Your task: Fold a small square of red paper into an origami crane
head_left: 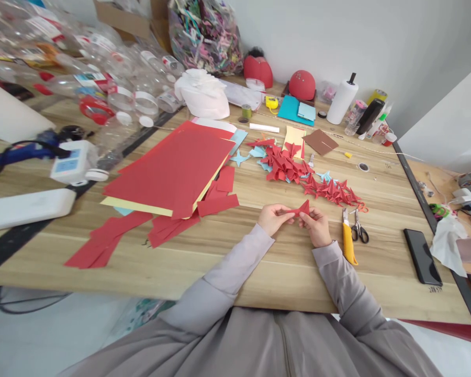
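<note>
Between both hands, just above the table, is a folded red paper piece with a pointed tip standing up. My left hand pinches its left end between thumb and fingers. On the other side my right hand grips the right end. Beyond the hands lies a pile of folded red paper stars, with more red stars to its right and a few light blue ones at its left. A yellow utility knife and black-handled scissors rest right of my right hand.
Large red paper sheets and cut red strips cover the left. Plastic bottles crowd the far left. A phone lies at right. Brown paper, a yellow tape measure and a white bottle are at the back.
</note>
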The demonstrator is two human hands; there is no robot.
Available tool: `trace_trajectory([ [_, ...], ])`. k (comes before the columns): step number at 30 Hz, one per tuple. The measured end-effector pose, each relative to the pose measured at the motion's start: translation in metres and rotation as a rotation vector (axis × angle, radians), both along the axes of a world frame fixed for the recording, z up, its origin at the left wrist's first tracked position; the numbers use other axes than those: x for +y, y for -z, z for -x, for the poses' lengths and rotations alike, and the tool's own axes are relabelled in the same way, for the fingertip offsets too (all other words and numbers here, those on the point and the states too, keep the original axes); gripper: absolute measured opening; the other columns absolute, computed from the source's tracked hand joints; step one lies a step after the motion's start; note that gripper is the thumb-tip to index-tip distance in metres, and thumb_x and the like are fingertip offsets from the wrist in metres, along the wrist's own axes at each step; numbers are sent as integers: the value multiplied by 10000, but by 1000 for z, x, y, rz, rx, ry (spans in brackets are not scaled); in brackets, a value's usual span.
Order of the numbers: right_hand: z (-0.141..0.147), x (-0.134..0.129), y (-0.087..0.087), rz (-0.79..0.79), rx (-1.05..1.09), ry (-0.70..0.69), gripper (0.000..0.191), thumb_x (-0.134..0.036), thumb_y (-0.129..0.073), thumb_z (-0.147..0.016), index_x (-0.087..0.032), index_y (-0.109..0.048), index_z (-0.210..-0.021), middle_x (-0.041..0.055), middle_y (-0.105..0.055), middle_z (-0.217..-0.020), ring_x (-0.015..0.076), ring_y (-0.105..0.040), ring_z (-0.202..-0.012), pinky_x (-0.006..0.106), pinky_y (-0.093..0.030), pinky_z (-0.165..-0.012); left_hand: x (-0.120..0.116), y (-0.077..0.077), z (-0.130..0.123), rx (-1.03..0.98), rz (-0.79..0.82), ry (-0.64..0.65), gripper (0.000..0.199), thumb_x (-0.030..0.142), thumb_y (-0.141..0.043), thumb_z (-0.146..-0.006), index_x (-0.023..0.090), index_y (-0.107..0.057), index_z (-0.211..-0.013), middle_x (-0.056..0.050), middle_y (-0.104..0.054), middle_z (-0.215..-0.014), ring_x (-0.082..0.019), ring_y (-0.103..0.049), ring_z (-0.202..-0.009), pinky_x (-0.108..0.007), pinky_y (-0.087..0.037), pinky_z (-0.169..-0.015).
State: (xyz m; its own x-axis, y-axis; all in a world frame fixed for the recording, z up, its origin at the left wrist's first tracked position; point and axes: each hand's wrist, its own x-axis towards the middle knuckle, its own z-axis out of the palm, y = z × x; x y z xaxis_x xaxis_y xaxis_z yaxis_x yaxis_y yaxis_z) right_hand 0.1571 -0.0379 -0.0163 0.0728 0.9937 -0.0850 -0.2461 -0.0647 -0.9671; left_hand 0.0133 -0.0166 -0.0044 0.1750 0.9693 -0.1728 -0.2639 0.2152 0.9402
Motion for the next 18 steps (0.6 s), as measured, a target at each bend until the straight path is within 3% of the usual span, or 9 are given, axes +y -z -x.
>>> trace_trajectory([
  [12, 2, 0, -4, -21, -50, 36, 208, -348, -709, -647, -172, -630, -723, 4, -644, -615, 120, -564, -511, 247, -454, -483, 4, 2, 5, -179, 135, 86, 332, 332, -741, -554, 83, -631, -745, -63, -668, -566, -179, -643, -526, -345, -535, -615],
  [18, 3, 0, -5, -30, -33, 46, 188, -322, -722, -634, -172, -634, -707, -8, -631, -588, 110, -549, -494, 246, -443, -487, 5, 2, 7, -181, 89, 62, 278, 287, -681, -599, 72, -659, -774, -68, -666, -567, -182, -647, -568, -338, -534, -625],
])
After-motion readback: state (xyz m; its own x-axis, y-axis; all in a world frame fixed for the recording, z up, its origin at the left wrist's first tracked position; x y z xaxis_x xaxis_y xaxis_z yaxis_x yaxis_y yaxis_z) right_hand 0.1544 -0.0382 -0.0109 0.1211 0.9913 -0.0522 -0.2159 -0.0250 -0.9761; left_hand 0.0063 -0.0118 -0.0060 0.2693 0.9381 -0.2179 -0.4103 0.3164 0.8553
